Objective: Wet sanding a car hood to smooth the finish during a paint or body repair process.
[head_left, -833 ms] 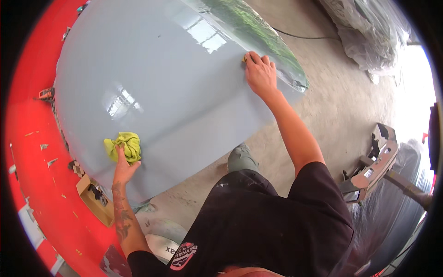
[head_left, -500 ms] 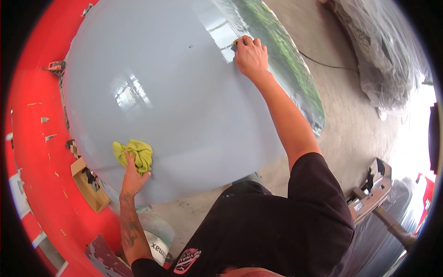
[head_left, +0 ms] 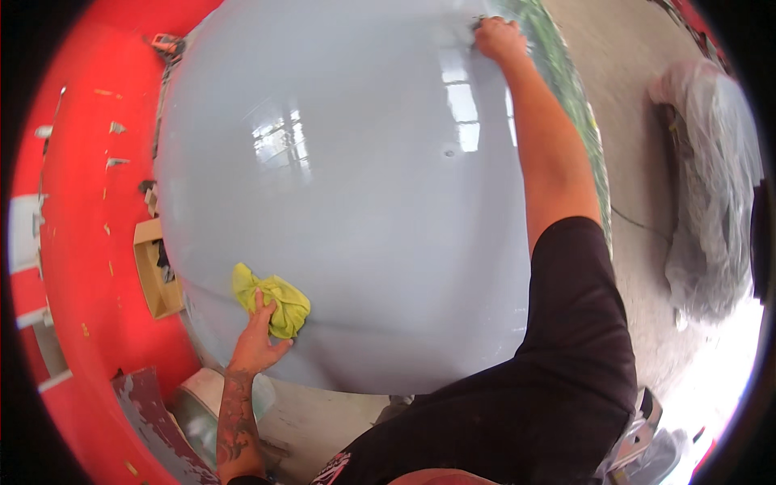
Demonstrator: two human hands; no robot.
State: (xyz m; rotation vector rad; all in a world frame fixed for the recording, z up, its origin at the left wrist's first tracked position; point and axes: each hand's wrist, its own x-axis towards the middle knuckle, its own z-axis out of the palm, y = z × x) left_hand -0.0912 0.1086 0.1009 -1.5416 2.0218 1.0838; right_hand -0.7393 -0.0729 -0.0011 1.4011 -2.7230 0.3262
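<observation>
A broad, glossy grey car panel [head_left: 364, 234] curves across the middle, with window reflections on it. Low on its left part lies a crumpled yellow-green cloth [head_left: 279, 309]. My left hand [head_left: 260, 335] grips the cloth's near side and rests it against the panel. With the arm stretched far forward, my right hand [head_left: 501, 39] is at the far right of the panel, fingers closed round a small dark object [head_left: 478, 23]. Most of that object is hidden by the fingers, so its kind does not show. A small dark spot [head_left: 449, 153] marks the surface.
Green patterned sheeting [head_left: 578, 105] borders the panel's right side. An open cardboard box [head_left: 153, 271] with dark items stands at the left, near the red surface [head_left: 77, 267]. Plastic film covers a bulky thing [head_left: 711, 194] at the right. A bucket [head_left: 206, 404] stands below my left forearm.
My right hand has reached farther forward along the panel with the small object. The view has shifted, so the panel appears farther right. My left hand still holds the cloth near the same spot.
</observation>
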